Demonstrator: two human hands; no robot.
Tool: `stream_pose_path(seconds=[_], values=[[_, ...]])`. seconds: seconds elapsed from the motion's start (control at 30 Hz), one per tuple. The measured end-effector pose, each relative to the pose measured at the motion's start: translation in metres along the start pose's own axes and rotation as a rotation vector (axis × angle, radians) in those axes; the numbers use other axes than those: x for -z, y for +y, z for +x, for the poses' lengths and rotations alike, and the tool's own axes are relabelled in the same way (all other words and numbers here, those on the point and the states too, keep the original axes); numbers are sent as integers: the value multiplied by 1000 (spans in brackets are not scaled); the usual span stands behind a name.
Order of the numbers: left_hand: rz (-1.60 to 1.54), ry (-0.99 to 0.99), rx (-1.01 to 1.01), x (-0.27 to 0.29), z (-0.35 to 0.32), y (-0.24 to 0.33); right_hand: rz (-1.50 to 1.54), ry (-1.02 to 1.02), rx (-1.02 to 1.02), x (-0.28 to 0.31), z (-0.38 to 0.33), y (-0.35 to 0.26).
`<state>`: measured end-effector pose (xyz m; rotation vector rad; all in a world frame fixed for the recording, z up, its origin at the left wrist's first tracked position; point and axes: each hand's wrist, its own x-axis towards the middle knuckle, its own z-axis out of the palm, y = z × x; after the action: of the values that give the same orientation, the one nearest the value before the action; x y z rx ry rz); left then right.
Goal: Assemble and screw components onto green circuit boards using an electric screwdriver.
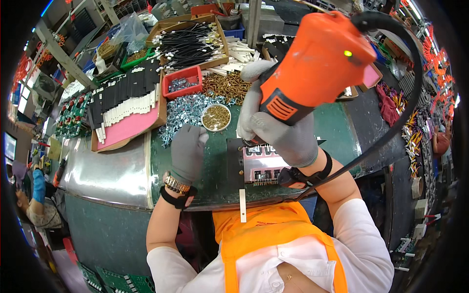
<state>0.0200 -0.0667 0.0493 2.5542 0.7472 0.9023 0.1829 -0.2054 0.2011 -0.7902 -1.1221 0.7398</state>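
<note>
My right hand (288,132), in a grey glove, is wrapped round an orange and black electric screwdriver (312,63). A small green light glows on its body, and a thick black cable (415,83) loops down over my right forearm. Below that hand lies a board with black components (264,168), partly covered by the hand. A black flat piece (234,166) sits along its left side, with a white strip (243,205) reaching past the table edge. My left hand (188,154), also gloved, is closed above the green mat; whatever its fingers hold is hidden.
A white dish of small brass screws (216,117) stands beyond my hands, beside loose silvery parts (183,110), brass-coloured pieces (227,87) and a red bin (181,82). Black and white strips fill a pink-lined carton (137,127). Another person (41,210) sits far left.
</note>
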Motion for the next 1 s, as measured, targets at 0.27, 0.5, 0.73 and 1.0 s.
stream_pose_path(seconds=[0.27, 0.5, 0.73, 1.0], values=[[-46, 74, -16, -5, 24, 0, -20, 47, -89, -3, 1, -5], [-157, -84, -18, -5, -3, 25, -35, -8, -38, 2, 6, 4], [-224, -3, -65, 3, -15, 40, -129, -37, -177, -12, 4, 6], [-281, -50, -159, 12, 0, 72, -79, -62, -74, 9, -1, 0]])
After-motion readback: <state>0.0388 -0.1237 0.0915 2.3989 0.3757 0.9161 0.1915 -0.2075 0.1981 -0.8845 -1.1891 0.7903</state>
